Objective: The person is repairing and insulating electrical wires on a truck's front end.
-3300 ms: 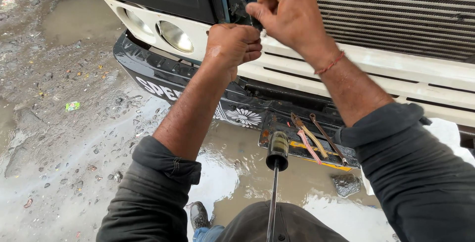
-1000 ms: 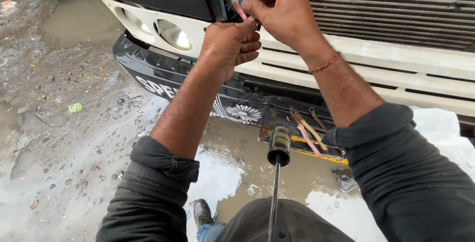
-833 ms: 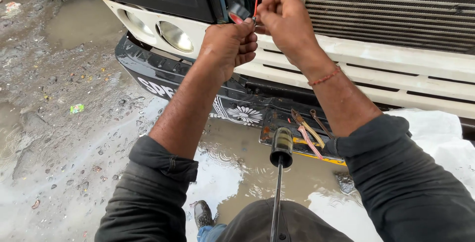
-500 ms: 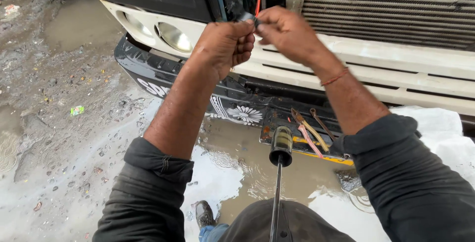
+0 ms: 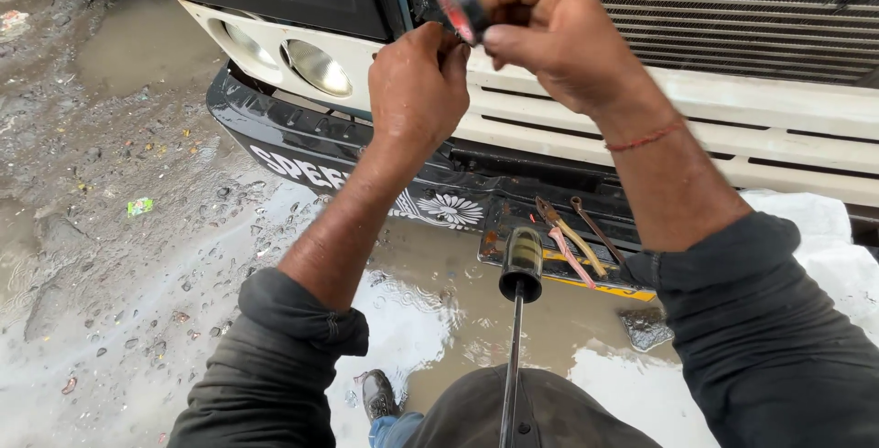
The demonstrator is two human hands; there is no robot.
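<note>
Left hand (image 5: 417,91), fingers curled shut into a loose fist just in front of the truck's white grille panel (image 5: 732,105), its fingertips meeting the lower end of a small red-and-black wire piece (image 5: 458,10). Right hand (image 5: 549,36), thumb and forefinger pinched on that piece, holds it up before the panel, beside the headlamp (image 5: 316,65). The piece is short, blurred, red with a dark covering.
</note>
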